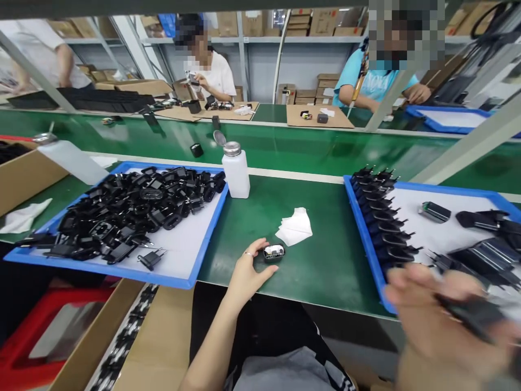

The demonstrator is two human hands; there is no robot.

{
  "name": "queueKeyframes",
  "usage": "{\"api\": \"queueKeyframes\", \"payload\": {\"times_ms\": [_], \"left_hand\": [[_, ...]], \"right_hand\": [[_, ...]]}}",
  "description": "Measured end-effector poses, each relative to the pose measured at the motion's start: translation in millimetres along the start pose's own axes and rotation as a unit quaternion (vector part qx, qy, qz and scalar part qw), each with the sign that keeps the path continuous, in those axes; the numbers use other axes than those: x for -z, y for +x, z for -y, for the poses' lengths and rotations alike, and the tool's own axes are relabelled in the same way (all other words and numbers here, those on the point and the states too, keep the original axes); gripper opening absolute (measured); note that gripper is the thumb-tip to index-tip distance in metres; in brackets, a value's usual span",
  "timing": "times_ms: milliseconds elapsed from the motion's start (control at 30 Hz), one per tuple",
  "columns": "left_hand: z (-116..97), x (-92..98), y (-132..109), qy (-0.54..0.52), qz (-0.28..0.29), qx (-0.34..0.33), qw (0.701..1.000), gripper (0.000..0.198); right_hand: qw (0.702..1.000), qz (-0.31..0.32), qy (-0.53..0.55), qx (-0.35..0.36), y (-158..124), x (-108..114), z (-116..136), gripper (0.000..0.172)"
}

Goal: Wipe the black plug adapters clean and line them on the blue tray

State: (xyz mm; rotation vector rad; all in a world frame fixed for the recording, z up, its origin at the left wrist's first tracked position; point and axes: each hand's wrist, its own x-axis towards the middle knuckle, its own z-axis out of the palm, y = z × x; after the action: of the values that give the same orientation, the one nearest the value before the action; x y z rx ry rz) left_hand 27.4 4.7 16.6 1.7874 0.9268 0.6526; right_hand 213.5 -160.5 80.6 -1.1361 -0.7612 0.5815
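On green benchtop (325,271), a black housing (274,253) lies crosswise within the nearer left hand (246,271), whether pinched I cannot tell; the right hand (433,312) grips a blurred dark piece (474,315).

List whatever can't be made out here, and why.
Head view:
Dark object in the right hand: blur hides what it is.
Black housing at the left hand: its inner parts are too small to identify.
Right tray: frame edge cuts off its right end.
Black pieces in the left tray: upper ones hide those beneath.
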Motion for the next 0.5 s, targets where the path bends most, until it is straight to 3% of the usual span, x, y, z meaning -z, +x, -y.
{"api": "queueKeyframes", "payload": {"times_ms": [100,167,233,333,500], "left_hand": [[0.9,3.0,-3.1,0.018,0.0,-0.004,1.0,0.047],[2.0,3.5,-4.4,0.036,-0.001,-0.01,0.999,0.043],[3.4,3.0,-5.5,0.053,-0.006,-0.022,0.998,0.041],[5.6,1.3,-6.9,0.069,-0.016,-0.044,0.997,0.041],[8.4,0.1,-7.7,0.07,-0.022,-0.052,0.996,0.039]], "right_hand": [[0.97,0.082,0.182,-0.141,12.5,-48.6,-20.8,0.017],[0.936,0.1,0.246,-0.233,19.1,-63.0,-33.6,0.024],[0.916,0.096,0.273,-0.278,23.0,-67.6,-44.1,0.027],[0.908,0.079,0.28,-0.302,25.6,-68.8,-53.9,0.024],[0.923,0.002,0.269,-0.276,31.6,-75.2,-60.6,0.029]]}}
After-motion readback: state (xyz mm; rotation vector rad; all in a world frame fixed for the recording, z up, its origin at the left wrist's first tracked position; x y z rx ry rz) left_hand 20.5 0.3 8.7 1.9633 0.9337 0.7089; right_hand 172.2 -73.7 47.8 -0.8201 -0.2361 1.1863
